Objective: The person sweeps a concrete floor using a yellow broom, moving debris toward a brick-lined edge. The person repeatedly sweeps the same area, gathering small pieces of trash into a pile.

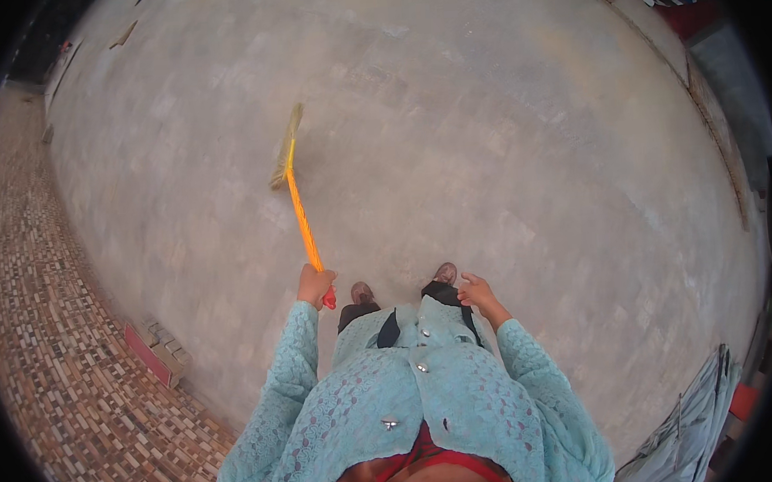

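My left hand (316, 285) is closed around the upper end of a broom (303, 217), just above the red tip of its handle. The long orange handle slants away from me to a wide yellowish bristle head (288, 154), which appears to rest on the grey concrete floor (451, 150) ahead and to the left. My right hand (478, 294) hangs beside my right leg, holding nothing, with its fingers loosely apart. Both forearms are in light blue lace sleeves.
A brick-patterned surface (49, 302) runs along the left side, with a red-sided object (150, 354) and small blocks at its edge. A grey crumpled sheet (688, 421) lies at the lower right. A thin wooden piece (124, 34) is at the far left.
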{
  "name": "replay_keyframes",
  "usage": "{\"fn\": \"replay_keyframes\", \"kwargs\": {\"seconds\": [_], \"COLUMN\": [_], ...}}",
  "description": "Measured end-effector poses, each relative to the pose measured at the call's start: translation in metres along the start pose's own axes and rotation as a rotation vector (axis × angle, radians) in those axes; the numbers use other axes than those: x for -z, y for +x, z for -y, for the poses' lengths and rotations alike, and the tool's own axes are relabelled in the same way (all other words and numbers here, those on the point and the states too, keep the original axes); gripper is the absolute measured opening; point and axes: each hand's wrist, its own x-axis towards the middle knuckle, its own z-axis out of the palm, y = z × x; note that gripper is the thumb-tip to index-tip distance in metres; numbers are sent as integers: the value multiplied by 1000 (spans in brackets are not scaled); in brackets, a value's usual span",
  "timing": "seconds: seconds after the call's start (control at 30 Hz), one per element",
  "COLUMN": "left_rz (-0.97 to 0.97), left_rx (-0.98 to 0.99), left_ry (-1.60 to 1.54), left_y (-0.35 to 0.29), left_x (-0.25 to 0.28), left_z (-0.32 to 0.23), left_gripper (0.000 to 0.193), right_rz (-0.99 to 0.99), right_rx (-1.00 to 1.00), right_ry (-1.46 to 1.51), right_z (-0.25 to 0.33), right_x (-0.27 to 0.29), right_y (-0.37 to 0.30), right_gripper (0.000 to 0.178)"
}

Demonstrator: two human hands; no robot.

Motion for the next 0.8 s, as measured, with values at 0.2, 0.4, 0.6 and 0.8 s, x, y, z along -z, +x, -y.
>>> {"fn": "replay_keyframes", "kwargs": {"seconds": [0.2, 0.4, 0.6, 0.8], "left_rz": [242, 558, 917, 820], "left_rx": [237, 55, 115, -76], "left_ry": [41, 218, 77, 113], "left_y": [-20, -31, -50, -76], "left_x": [-54, -124, -150, -152], "left_z": [-19, 8, -64, -85], "left_gripper": [16, 19, 22, 32], "right_rz": [-230, -209, -126, -46], "right_rx": [-227, -275, -230, -312], "right_ry": [77, 55, 80, 209], "right_z": [-102, -118, -90, -90], "right_x": [56, 56, 73, 114], "right_y": [-27, -29, -32, -49], "right_gripper": [49, 48, 52, 59]}}
